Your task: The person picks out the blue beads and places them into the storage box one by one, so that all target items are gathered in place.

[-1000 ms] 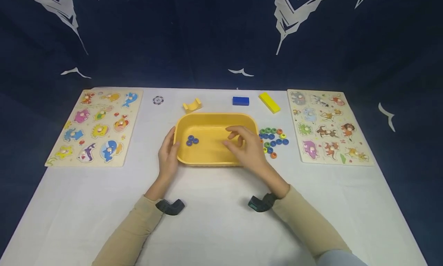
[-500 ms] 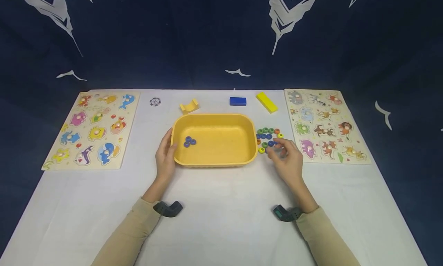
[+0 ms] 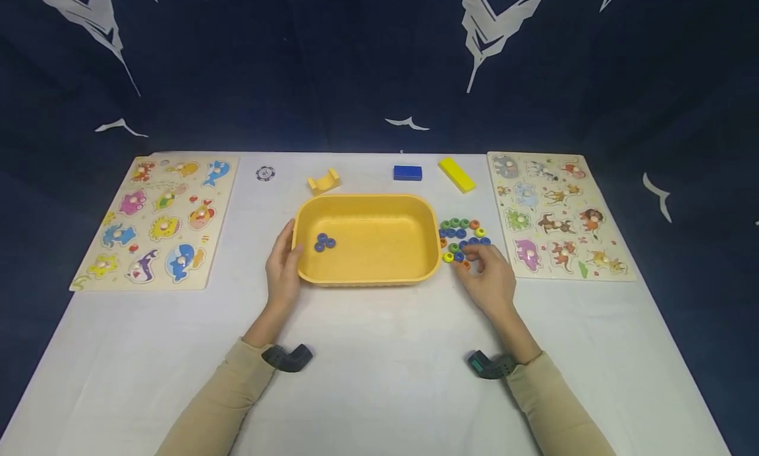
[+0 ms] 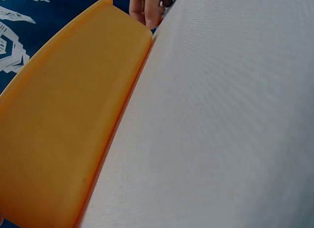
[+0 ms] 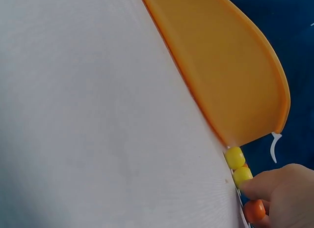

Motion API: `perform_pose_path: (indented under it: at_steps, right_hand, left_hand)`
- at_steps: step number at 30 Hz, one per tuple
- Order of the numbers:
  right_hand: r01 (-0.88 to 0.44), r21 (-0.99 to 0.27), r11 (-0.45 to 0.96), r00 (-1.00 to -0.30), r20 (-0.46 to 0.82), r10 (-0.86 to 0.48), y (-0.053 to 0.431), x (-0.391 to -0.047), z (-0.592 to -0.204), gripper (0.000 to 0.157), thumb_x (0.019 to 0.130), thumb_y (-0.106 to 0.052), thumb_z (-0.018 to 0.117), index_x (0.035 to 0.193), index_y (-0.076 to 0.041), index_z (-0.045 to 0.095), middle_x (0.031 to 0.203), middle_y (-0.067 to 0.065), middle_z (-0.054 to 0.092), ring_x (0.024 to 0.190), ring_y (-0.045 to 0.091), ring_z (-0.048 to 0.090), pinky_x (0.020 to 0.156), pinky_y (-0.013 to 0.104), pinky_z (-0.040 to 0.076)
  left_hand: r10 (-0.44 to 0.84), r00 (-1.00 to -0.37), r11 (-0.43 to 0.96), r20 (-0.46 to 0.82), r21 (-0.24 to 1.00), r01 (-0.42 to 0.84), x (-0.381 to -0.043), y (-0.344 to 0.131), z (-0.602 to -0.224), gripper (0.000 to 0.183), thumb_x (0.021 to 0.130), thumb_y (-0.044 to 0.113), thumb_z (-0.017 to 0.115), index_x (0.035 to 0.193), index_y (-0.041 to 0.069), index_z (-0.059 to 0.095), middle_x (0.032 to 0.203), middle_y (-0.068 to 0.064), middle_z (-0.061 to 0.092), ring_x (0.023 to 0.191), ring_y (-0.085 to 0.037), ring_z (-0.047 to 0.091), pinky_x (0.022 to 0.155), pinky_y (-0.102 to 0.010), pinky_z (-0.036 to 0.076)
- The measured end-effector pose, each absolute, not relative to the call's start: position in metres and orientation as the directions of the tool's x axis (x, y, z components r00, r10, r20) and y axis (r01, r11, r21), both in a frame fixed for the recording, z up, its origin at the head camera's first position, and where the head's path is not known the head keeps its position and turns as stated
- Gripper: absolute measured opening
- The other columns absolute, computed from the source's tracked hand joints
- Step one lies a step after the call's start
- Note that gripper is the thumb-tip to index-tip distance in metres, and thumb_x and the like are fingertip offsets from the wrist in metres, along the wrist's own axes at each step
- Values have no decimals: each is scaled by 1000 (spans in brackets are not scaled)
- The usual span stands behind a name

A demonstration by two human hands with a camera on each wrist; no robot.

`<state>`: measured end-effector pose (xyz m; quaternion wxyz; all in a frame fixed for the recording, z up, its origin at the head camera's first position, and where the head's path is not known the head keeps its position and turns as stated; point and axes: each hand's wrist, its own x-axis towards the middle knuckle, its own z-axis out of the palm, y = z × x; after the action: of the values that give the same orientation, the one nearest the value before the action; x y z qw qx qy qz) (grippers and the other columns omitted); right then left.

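A yellow tray (image 3: 367, 199) sits mid-table with three blue rings (image 3: 325, 242) inside near its left end. My left hand (image 3: 284, 261) rests with straight fingers against the tray's left wall; its fingertips (image 4: 144, 9) show at the tray (image 4: 64, 120) corner. Right of the tray lies a pile of coloured rings (image 3: 462, 232). My right hand (image 3: 477, 257) has its curled fingers down on the pile's near edge. In the right wrist view its fingers (image 5: 279, 188) touch a yellow ring (image 5: 242, 175) and an orange ring (image 5: 254, 211) by the tray (image 5: 221, 56). Whether it pinches one is hidden.
Animal puzzle boards lie at the far left (image 3: 160, 219) and far right (image 3: 557, 212). Behind the tray are a poker chip (image 3: 265, 173), a yellow arch block (image 3: 324, 181), a blue block (image 3: 407, 172) and a yellow block (image 3: 456, 174). Dark cloth hangs behind the white table.
My right hand left the inside of the tray, moved right to the ring pile, then shifted slightly nearer and left on it. The left hand stayed on the tray.
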<state>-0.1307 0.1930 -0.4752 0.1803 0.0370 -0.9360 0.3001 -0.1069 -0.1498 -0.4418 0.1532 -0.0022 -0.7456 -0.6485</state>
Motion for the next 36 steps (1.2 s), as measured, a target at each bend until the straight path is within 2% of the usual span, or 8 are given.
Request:
perform_pose_path:
  at_steps: [8, 12, 17, 19, 23, 27, 32, 36]
  right_hand:
    - [-175, -589, 789, -920, 383, 82, 194, -131, -470, 23, 72, -24, 72, 91, -12, 66, 78, 0, 57, 65, 12, 41, 54, 24, 31]
    - [-238, -653, 719, -896, 433, 97, 188, -133, -451, 23, 72, -18, 72, 92, -8, 66, 73, 1, 57, 61, 12, 41, 48, 20, 31]
    - [-360, -678, 641, -891, 453, -21, 161, -142, -413, 21, 74, -15, 70, 93, -7, 64, 72, -2, 59, 60, 13, 44, 44, 16, 31]
    - [-385, -672, 632, -898, 432, -87, 144, -148, -401, 20, 74, -15, 70, 92, -8, 64, 71, -2, 59, 61, 15, 45, 47, 17, 32]
    - [-400, -662, 634, -916, 323, -240, 107, -161, -387, 19, 75, -18, 69, 92, -11, 63, 71, -2, 60, 57, 16, 44, 47, 21, 33]
    - [-355, -647, 674, -923, 128, -364, 74, -173, -390, 17, 76, -25, 67, 90, -17, 62, 71, -6, 59, 57, 13, 47, 48, 24, 37]
    - [-298, -602, 741, -894, -96, -437, 42, -185, -401, 15, 75, -25, 67, 87, -19, 61, 70, -6, 59, 61, 12, 53, 51, 25, 43]
    - [-298, -524, 798, -868, -199, -455, 20, -188, -407, 16, 76, -26, 66, 89, -17, 62, 67, -4, 58, 62, 12, 53, 48, 24, 42]
  left_hand:
    - [-197, -951, 139, 238, 967, 213, -108, -149, -442, 46, 89, 1, 38, 135, 0, 32, 135, -16, 39, 121, -28, 41, 98, -20, 39]
    - [-191, -950, 131, 247, 966, 224, -109, -149, -442, 46, 89, 0, 38, 135, -1, 32, 137, -16, 38, 122, -28, 40, 98, -18, 38]
    - [-197, -949, 147, 248, 964, 221, -108, -150, -443, 46, 89, 1, 38, 135, 0, 33, 136, -15, 39, 120, -29, 42, 95, -14, 39]
    - [-198, -948, 151, 248, 964, 221, -108, -150, -443, 46, 89, 1, 38, 135, 0, 33, 136, -15, 39, 119, -29, 42, 95, -15, 39]
    - [-200, -946, 158, 253, 962, 224, -109, -150, -443, 46, 89, 1, 38, 135, 0, 33, 136, -16, 38, 120, -31, 41, 96, -18, 40]
    - [-202, -946, 160, 253, 962, 223, -108, -149, -442, 46, 89, 1, 38, 135, 0, 33, 136, -17, 39, 119, -30, 42, 96, -18, 40]
    - [-201, -949, 156, 245, 964, 216, -110, -149, -444, 46, 89, 1, 39, 135, 2, 33, 139, -12, 36, 124, -25, 39, 101, -24, 36]
    - [-211, -948, 149, 239, 966, 210, -114, -153, -456, 46, 90, 3, 40, 136, 8, 35, 139, -7, 37, 126, -19, 36, 103, -26, 34]
